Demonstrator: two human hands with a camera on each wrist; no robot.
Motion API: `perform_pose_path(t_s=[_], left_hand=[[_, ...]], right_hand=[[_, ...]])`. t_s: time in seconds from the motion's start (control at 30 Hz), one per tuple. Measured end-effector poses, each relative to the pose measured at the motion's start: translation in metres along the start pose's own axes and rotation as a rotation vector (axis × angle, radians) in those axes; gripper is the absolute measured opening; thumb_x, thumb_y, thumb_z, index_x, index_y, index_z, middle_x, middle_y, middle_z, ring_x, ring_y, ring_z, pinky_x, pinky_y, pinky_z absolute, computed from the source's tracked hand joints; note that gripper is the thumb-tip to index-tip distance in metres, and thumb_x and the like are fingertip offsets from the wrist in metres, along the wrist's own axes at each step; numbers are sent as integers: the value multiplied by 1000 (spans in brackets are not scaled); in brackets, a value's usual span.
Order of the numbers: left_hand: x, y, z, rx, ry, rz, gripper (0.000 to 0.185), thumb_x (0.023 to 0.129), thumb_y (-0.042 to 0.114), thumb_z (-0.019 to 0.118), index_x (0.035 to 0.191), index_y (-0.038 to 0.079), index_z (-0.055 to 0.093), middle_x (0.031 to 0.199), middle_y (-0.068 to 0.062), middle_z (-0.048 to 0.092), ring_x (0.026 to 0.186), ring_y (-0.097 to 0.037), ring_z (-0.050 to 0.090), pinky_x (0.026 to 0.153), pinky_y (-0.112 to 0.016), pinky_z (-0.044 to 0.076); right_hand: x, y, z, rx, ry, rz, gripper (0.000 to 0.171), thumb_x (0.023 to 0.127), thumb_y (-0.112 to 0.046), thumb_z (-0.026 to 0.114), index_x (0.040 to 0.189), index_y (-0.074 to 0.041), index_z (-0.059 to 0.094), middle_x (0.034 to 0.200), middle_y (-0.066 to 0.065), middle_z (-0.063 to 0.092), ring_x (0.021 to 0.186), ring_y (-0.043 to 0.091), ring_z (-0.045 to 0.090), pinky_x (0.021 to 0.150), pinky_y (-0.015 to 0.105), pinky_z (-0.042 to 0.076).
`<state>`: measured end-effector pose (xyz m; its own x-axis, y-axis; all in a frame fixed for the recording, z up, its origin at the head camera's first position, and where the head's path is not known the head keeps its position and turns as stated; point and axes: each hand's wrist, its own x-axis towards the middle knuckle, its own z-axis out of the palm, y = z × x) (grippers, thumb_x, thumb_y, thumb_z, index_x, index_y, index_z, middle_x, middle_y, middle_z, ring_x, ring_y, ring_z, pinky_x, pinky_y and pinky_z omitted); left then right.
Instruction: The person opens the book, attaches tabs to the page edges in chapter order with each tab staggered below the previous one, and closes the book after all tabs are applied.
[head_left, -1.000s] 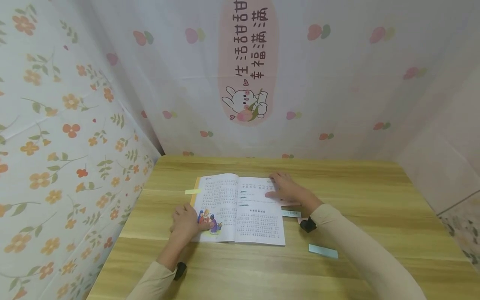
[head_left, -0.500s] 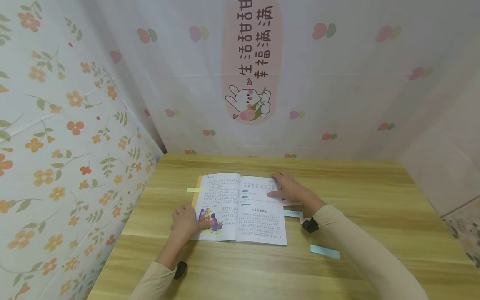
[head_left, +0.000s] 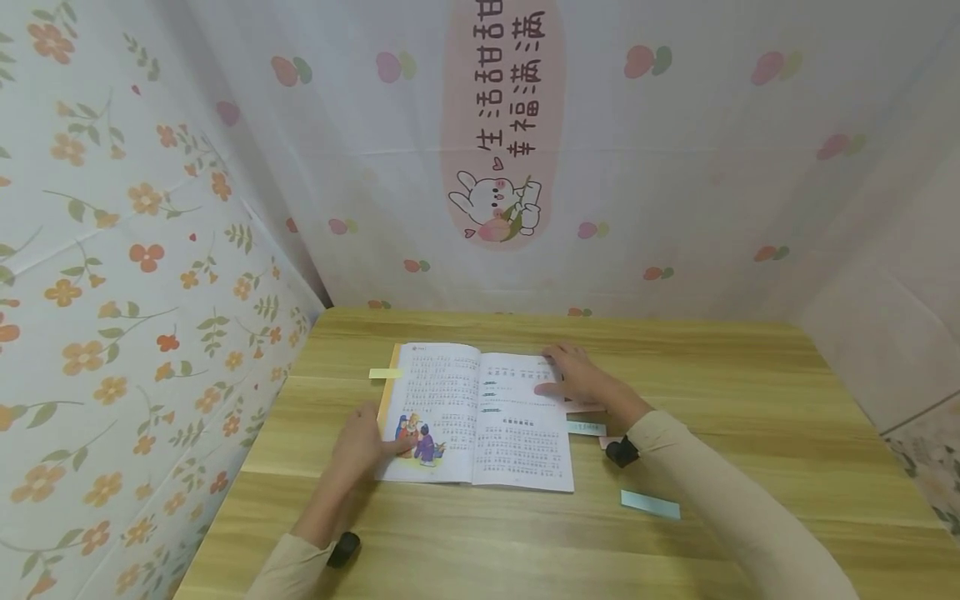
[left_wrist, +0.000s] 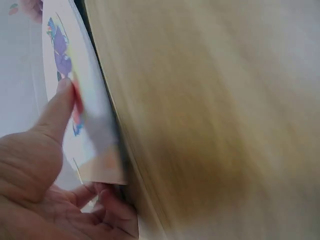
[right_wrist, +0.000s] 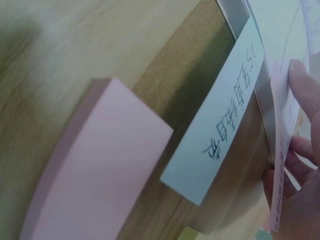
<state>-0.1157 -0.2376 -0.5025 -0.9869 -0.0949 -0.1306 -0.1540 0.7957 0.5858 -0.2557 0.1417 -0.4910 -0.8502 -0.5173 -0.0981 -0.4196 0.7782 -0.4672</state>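
Observation:
An open book lies on the wooden table, text on both pages and a coloured picture at the lower left. My left hand grips its left edge; in the left wrist view the thumb presses on the picture page while the fingers curl below the edge. At the upper right edge, my right hand holds the book with its thumb over the page. Handwritten sticky tabs stick out on the right, one light blue and one pink. A yellow tab protrudes on the left.
A light blue sticky-note pad lies on the wooden table, near my right forearm. Next to the right wrist is a pink pad. Patterned cloth hangs behind the table, and floral cloth at the left.
My left hand has shifted slightly left, drawing its thumb back toward the book's edge and uncovering more of the picture. The left page's outer edge looks a little raised. The right hand stays in place.

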Motion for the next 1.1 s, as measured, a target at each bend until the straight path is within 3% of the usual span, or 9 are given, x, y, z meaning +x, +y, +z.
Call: perform_pose_path(t_s=[0.23,0.47,0.63,0.77,0.87,0.97,1.1], left_hand=[[-2,-4,-3,-154,4,90,70,81,35,87,117,-10,48,98,-16,54,87,-28,54,77,-45,49],[-9,9,-12,-211,8,155,73,89,21,81,136,-14,36,103,-18,58,92,-29,60,83,-46,52],[-18,33,-22,-234,25,257,82,92,15,77,150,-11,25,122,-25,55,109,-34,59,95,-51,48],[-27,56,-30,-219,21,310,81,93,13,75,152,-9,24,116,-21,60,97,-28,63,84,-47,52],[-32,73,-32,-274,-17,331,78,94,8,71,154,-4,23,110,-16,64,85,-20,64,72,-40,54],[-34,88,-30,-367,-69,349,78,95,3,67,158,2,20,116,-18,65,83,-18,66,68,-36,55],[-36,108,-26,-487,-156,382,78,99,7,63,162,10,15,135,-25,56,100,-30,66,74,-46,58]], right_hand=[[-2,2,-5,2,-13,-9,79,92,-39,76,150,2,42,152,27,38,141,46,30,113,60,26],[2,9,-5,-26,-41,-12,79,94,-44,73,153,-2,41,156,25,35,144,45,27,114,61,24],[2,10,-5,-35,-37,-14,78,93,-43,74,152,-2,42,155,26,36,143,44,28,114,60,25],[2,11,-3,-47,-35,-15,78,93,-44,74,151,-2,43,155,25,36,143,43,29,114,58,26],[2,12,-2,-50,-31,-20,78,93,-44,74,151,-2,43,154,24,37,143,43,30,114,58,26],[2,14,-2,-56,-20,-37,75,94,-41,74,150,-1,44,152,24,41,142,43,33,113,58,28],[1,18,-3,-37,-2,-61,70,96,-34,73,149,2,45,150,25,44,140,43,35,113,57,28]])
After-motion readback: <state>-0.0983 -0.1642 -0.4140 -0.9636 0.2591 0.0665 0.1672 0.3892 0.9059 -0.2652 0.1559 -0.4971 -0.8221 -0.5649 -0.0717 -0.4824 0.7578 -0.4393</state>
